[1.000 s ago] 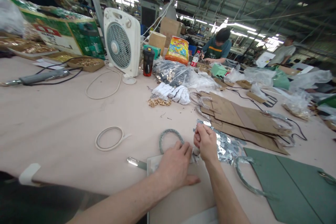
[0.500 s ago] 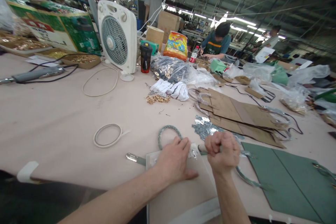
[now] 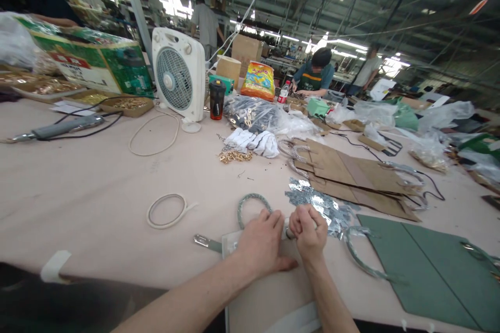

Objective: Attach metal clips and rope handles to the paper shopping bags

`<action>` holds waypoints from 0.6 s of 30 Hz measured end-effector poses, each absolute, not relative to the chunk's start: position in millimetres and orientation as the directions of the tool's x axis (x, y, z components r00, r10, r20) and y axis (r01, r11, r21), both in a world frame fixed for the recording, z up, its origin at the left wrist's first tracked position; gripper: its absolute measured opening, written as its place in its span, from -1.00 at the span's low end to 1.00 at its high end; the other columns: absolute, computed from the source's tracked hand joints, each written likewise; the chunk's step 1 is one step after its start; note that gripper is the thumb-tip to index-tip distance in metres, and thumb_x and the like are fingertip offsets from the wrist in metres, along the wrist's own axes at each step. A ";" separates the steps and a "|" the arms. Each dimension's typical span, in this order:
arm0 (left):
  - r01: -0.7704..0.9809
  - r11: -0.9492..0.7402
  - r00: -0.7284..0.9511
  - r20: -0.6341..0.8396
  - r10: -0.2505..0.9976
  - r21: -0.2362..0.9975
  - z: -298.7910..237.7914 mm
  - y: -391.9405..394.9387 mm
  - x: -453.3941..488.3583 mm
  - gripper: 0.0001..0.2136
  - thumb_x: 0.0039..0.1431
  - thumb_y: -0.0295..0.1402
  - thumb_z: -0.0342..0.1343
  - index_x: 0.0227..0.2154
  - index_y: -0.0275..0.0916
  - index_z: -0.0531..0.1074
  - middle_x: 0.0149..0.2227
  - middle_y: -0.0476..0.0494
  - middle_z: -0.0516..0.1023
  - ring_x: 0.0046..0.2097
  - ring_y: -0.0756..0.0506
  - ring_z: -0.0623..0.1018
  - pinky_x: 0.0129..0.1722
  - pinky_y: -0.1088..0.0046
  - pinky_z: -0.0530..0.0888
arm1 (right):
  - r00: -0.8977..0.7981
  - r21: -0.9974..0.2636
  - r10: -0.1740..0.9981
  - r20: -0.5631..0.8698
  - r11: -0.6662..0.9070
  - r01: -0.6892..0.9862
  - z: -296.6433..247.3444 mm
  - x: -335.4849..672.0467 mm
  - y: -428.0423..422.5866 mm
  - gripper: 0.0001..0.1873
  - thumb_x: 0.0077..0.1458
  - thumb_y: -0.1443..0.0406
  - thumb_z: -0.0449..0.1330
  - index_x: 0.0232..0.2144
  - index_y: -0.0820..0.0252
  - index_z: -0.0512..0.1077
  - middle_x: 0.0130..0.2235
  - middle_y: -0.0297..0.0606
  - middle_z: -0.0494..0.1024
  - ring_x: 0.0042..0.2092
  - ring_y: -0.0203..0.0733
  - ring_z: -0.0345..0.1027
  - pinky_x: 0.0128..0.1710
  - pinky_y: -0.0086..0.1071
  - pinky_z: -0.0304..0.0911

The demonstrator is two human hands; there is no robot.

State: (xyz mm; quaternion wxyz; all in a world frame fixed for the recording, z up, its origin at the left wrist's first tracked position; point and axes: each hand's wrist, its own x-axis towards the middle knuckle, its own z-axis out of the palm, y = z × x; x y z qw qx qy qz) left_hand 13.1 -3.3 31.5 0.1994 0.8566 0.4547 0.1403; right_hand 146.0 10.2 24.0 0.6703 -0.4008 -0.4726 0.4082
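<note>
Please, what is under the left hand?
Under the left hand lies a flat beige panel; a curved green handle reaches the fingers. What the palm covers is hidden.

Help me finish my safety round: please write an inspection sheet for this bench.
Surface: pale tabletop; white patch at its near edge.
Work items: pale board under the left hand; green strap at its left.
Clutter: silver metal plates, brown panels and white cloth beyond the hands.
Hands: left flat on the board; right hand closed around something mostly hidden.
Cables: dark cord by the grey tool; pale cord near the fan.
Surroundings: co-worker across the table.
</note>
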 end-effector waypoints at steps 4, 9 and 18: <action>0.648 -0.502 0.611 0.002 0.791 0.572 34.0 2.8 -7.5 0.03 -0.04 0.14 0.36 0.40 -0.29 0.14 0.45 -0.36 0.17 0.36 -0.49 0.27 0.31 -0.13 0.34 | 0.434 -0.834 0.847 0.306 0.459 -0.307 46.7 167.7 3.3 -0.62 0.21 0.23 0.24 -0.59 0.16 0.24 -0.66 -0.55 0.13 -0.67 -0.45 -0.04 -0.70 -0.53 -0.09; 0.462 -0.539 0.701 0.083 0.709 0.705 47.9 7.4 -61.7 -0.31 0.15 -0.27 0.30 0.35 -0.17 0.27 0.45 -0.30 0.17 0.45 -0.28 0.21 0.43 0.05 0.19 | 0.570 -0.744 0.752 0.331 0.579 -0.333 88.5 211.9 -24.1 -0.73 0.10 0.27 0.18 -0.59 0.15 0.26 -0.69 -0.55 0.10 -0.70 -0.43 -0.14 -0.72 -0.50 -0.08; 0.456 -0.642 0.679 0.224 0.699 0.616 27.2 -7.7 -69.7 -0.70 0.28 -0.26 0.24 0.05 -0.04 0.58 0.29 -0.11 0.47 0.26 -0.21 0.49 0.27 0.25 0.42 | 0.390 -0.774 0.870 0.302 0.462 -0.432 60.7 128.8 -40.1 -0.61 0.29 0.19 0.17 -0.56 0.16 0.24 -0.65 -0.55 0.10 -0.67 -0.45 -0.07 -0.66 -0.52 -0.06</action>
